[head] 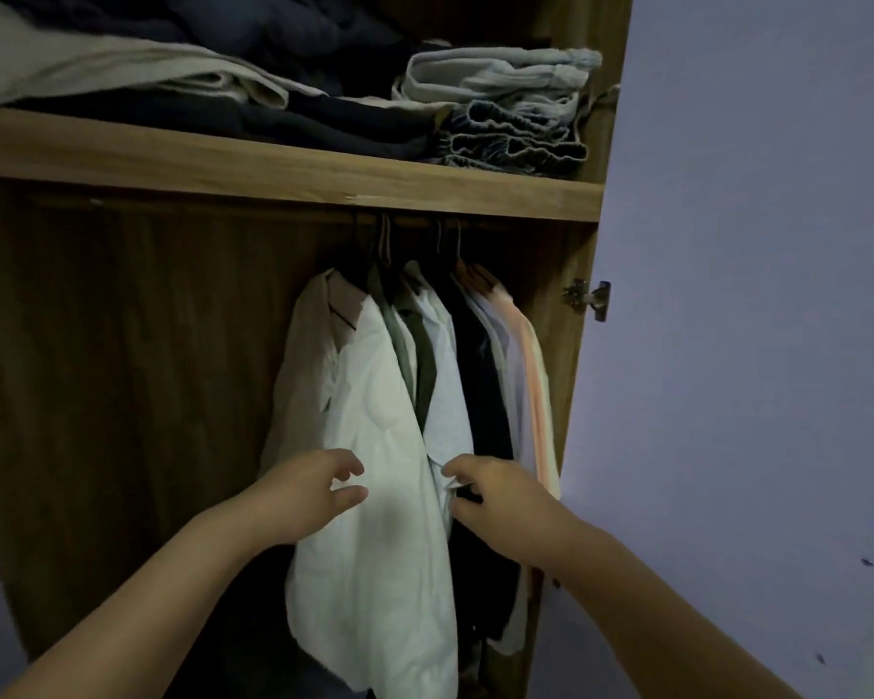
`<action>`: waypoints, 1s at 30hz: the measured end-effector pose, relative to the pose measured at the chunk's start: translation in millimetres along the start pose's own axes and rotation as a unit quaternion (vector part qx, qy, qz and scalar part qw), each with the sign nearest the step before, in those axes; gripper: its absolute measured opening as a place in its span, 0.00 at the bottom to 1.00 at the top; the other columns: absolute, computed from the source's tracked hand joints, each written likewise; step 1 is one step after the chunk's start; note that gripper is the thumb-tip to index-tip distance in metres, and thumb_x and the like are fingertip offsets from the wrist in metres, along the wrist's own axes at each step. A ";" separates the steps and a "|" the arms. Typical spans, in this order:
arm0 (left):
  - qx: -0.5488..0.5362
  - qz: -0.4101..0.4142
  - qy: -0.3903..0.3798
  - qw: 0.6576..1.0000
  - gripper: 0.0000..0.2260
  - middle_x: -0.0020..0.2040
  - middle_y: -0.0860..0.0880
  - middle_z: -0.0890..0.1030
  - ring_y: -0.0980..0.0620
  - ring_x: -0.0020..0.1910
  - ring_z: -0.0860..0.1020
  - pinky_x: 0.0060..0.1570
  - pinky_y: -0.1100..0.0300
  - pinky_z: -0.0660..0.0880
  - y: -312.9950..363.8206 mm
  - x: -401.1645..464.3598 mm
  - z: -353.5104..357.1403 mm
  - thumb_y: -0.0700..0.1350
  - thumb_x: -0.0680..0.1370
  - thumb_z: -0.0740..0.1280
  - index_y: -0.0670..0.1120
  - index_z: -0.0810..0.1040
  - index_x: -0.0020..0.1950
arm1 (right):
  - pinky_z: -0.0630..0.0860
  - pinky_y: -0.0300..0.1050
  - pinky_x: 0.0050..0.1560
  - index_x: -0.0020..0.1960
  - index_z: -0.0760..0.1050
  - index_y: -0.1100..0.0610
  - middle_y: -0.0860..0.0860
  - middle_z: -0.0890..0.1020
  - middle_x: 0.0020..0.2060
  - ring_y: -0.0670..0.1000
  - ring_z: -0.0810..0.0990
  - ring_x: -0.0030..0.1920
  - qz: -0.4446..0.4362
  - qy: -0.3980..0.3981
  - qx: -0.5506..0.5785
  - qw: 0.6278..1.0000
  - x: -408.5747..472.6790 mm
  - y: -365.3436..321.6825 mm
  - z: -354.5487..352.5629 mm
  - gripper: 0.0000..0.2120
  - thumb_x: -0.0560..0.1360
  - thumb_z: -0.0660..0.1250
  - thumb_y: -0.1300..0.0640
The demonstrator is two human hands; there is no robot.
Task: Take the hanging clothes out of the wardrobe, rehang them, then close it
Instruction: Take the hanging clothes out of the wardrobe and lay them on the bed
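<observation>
The wardrobe (283, 179) is wood-grain board, brown and matte, standing open in dim light. Under its thick shelf a dark rail (410, 222) carries a tight bunch of hanging clothes (425, 385) on thin hangers, pushed to the right half of the compartment. At the front hangs a white shirt (369, 446), soft and creased, its lower hem loose and wavy. Behind it show a narrow olive-green piece (421, 365), a pale grey fabric, a black garment (480, 375) and a peach-striped one (533, 375) against the right wall. The left hand (314, 491) rests at the shirt's left side, fingers loosely spread and bent, grasping nothing. The right hand (495, 496) pinches the shirt's right edge between thumb and fingertips, the cloth bunching there. On the shelf lie folded clothes: dark navy stacks (293, 118) with a cream piece draped across them, and beside these 2 folded pale denim items (515, 113) with gathered elastic waistbands. A metal hinge (589, 297) sits on the right side panel, next to the plain lilac wall (753, 295).
</observation>
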State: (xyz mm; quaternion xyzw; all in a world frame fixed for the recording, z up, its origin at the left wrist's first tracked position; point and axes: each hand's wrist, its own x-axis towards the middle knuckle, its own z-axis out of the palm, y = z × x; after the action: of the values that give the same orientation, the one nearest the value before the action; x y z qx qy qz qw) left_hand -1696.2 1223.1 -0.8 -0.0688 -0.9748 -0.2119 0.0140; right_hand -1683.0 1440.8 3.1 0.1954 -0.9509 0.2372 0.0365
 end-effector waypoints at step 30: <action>-0.083 -0.128 0.088 0.984 0.14 0.60 0.59 0.73 0.62 0.56 0.72 0.52 0.70 0.69 -134.2 125.0 -71.6 0.51 0.79 0.62 0.56 0.70 0.64 | 0.78 0.48 0.47 0.61 0.73 0.61 0.59 0.80 0.51 0.59 0.79 0.50 0.015 0.049 0.553 0.832 325.0 -59.8 22.9 0.21 0.72 0.55 0.75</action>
State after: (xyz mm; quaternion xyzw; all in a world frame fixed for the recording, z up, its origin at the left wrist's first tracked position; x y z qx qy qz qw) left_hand -1838.9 1088.5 16.2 0.0750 -0.9494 -0.2977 0.0666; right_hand -1958.6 1266.5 61.7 0.1568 -0.6608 0.7332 -0.0346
